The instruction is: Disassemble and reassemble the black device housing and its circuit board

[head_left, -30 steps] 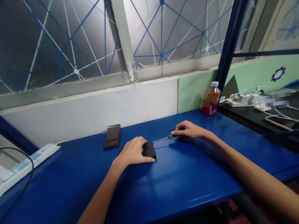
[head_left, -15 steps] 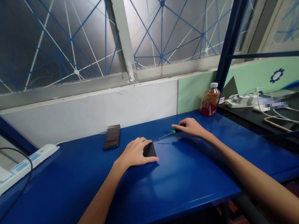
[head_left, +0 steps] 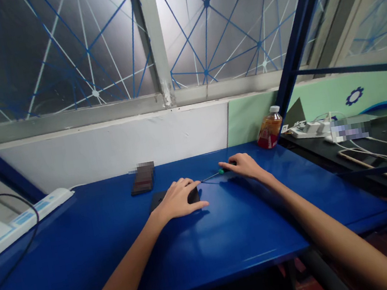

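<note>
On the far left of the frame, lying aslant on the glossy blue tabletop [head_left: 237, 236], a long white power strip with pale-blue panels [head_left: 25, 219], crossed by a thin black cable [head_left: 38, 218]. Left of centre, near the back edge, a flat, dark rectangular phone [head_left: 143, 178]. At mid-frame, a low black rectangular box [head_left: 155, 200], mostly hidden under the left hand [head_left: 179, 198]: fingers spread over the top, thumb held out wide, not clamped. Just right of centre, a slim screwdriver with a green collar [head_left: 222, 172], thin shaft pointing left, tip right beside the left index finger; cannot tell whether touching. Around the dark handle, pinched snugly, fingers of the right hand [head_left: 243, 165]. At right, upright, a clear plastic bottle with red-orange contents and white cap [head_left: 269, 129].
</note>
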Available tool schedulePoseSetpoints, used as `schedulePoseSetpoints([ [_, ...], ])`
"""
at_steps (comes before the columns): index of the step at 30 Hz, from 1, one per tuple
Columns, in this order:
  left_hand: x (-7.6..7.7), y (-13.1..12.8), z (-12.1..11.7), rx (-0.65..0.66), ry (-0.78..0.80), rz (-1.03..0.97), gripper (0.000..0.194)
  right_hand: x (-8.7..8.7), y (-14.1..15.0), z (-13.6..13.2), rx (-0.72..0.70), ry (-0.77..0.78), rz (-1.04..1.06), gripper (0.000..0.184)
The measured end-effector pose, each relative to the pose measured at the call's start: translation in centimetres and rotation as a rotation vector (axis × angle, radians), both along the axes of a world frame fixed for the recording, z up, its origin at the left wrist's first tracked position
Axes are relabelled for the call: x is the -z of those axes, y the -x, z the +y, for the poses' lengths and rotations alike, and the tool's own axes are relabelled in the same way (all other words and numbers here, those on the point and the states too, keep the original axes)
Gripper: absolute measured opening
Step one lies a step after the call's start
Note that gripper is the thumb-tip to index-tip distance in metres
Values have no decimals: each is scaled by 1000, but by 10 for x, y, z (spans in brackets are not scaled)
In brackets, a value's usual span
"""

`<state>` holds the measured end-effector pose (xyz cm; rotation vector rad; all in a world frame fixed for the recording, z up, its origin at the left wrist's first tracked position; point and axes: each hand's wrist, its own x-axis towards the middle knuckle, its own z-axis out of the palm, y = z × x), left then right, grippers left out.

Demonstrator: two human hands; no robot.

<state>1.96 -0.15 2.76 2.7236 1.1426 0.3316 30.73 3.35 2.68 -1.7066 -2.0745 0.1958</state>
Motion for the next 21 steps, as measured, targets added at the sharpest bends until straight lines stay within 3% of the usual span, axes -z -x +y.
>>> schedulePoseSetpoints([
  [8, 2, -1, -1, 10, -4, 11, 72, -3, 0, -1, 7, -6, 6, 61],
  [15, 2, -1, 1, -56, 40, -48, 77, -5, -2, -2, -54, -6, 147, 60],
  [21, 6, -3, 6, -72, 33, -281, 42, -6, 2, -6, -103, 96, 341, 60],
])
